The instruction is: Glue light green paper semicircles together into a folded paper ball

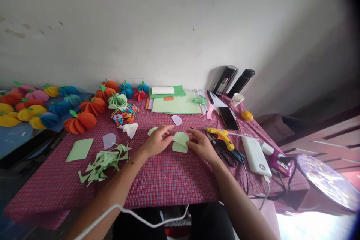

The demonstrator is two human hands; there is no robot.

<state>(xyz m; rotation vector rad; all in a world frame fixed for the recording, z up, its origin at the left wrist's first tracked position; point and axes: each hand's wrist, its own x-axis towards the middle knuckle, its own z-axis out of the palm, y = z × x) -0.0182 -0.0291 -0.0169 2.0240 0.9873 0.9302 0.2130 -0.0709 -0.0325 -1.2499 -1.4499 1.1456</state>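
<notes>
In the middle of the table two light green paper cutouts (180,147) with rounded ends lie partly one over the other. My left hand (158,141) holds the upper cutout (181,138) at its left edge between thumb and fingers. At its right edge, my right hand (201,145) grips the same cutout, thumb close to the lower piece. Another light green cutout (152,131) shows partly behind my left hand. A lilac cutout (176,120) lies just beyond both hands. Right of my right hand are a yellow glue gun (222,135) and black scissors (225,153).
Green paper scraps (105,163), a green paper stack (80,149) and a lilac piece (109,141) lie left. Several paper pumpkins (81,122) stand behind them. Paper sheets (174,104), a phone (228,117), a cup (237,99) and a power bank (255,155) occupy the back and right.
</notes>
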